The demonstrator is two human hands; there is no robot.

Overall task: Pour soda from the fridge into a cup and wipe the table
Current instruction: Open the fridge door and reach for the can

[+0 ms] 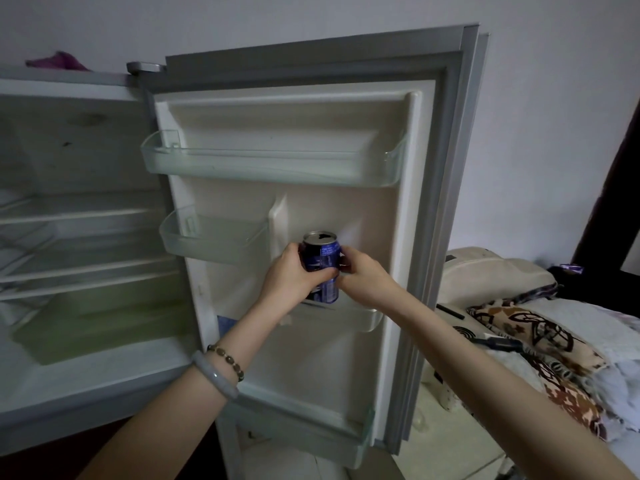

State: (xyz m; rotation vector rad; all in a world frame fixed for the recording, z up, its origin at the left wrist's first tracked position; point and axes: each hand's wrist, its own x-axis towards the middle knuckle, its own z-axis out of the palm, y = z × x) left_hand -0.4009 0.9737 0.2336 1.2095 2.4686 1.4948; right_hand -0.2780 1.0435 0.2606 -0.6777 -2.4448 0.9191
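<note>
Head view: at the centre of the frame both hands grip the blue soda can (328,259), the left hand (291,276) wrapped round its left side, the right hand (365,277) pinching its right side; the can stands upright, its base at the rim of a door shelf (363,318) on the open fridge door (349,202); a small clear bin (214,239) sits just left of the can, a long bin (270,165) above; the fridge compartment (86,216) fills the left; patterned bedding (536,341) lies beside the door's outer edge, lower right; only the forearms cross the room between door and camera.
</note>
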